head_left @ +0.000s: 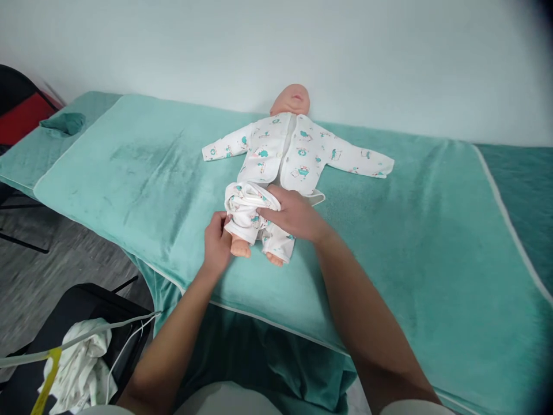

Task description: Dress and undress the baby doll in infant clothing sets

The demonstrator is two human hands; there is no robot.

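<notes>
A baby doll (290, 100) lies on its back on the green bed cover (415, 259), head toward the wall. It wears a white printed jacket (263, 151) with both sleeves spread out. White printed baby pants (246, 214) are bunched around its legs, and both feet stick out of the cuffs. My right hand (294, 212) pinches the bunched waist part of the pants between thumb and fingers. At the cuff of the leg on the left, my left hand (217, 239) grips the fabric edge beside the doll's foot (240, 248).
A white wall (173, 46) runs behind the bed. Down at the left, a black chair (86, 300) holds a crumpled white cloth (84, 363), with pale cables (125, 320) and a yellow strap (50, 374) in front. Another chair (21, 104), black and red, stands at the far left.
</notes>
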